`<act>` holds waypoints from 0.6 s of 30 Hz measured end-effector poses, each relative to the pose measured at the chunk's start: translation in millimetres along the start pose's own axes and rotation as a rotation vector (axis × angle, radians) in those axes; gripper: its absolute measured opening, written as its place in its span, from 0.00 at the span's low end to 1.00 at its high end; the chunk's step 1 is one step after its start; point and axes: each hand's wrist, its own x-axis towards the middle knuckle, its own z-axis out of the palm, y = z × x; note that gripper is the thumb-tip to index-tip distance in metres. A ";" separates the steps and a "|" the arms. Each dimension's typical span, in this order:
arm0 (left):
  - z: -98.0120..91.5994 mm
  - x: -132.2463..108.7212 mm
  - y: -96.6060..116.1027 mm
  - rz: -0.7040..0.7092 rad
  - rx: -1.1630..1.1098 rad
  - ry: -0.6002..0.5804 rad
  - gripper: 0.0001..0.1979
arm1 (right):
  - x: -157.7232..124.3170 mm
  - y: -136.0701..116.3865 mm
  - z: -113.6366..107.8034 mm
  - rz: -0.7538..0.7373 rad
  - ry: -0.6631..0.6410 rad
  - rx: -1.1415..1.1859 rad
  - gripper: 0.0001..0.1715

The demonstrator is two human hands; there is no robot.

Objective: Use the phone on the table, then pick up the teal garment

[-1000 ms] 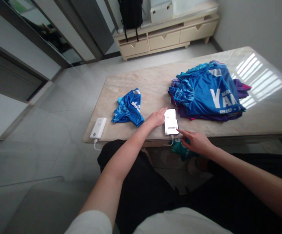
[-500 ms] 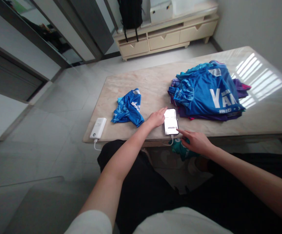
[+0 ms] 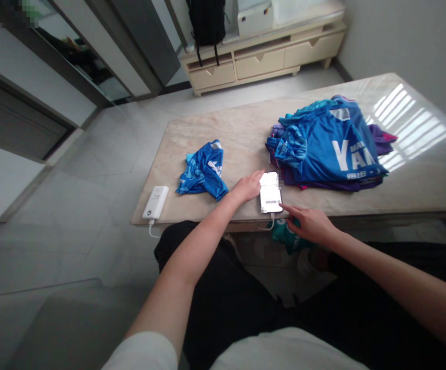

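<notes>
A single head-worn camera is looking forward and steeply down over the person's lap at the near edge of the bench [image 3: 215, 128] (close, within arm's reach), taking in floor beyond.

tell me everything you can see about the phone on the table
The phone is a slim rectangular slab lying flat, screen up and lit white, near the front edge of the table, beside a stack of blue shirts. A white cable plugs into its near end and hangs over the table edge. The left hand rests against its left side, and the right hand points its index fingertip at the lower right corner. What is on the screen is too small to read.
</notes>
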 end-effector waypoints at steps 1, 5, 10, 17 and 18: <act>-0.3 -0.2 0.2 0.000 0.001 -0.001 0.31 | 0.0 0.0 -0.1 -0.005 -0.003 0.005 0.34; -1.6 -0.9 1.6 0.000 0.006 -0.005 0.31 | -0.1 1.1 -0.1 -0.013 -0.004 0.017 0.33; -2.2 -1.1 2.2 -0.007 0.010 -0.010 0.31 | 0.9 1.5 -0.8 -0.021 -0.016 0.033 0.33; -1.1 -0.3 1.0 -0.009 0.009 -0.018 0.31 | 0.5 -1.6 -6.3 0.000 -0.027 0.055 0.35; -1.1 -0.3 1.1 -0.009 0.009 -0.020 0.31 | 0.5 -1.8 -6.5 0.001 -0.026 0.054 0.35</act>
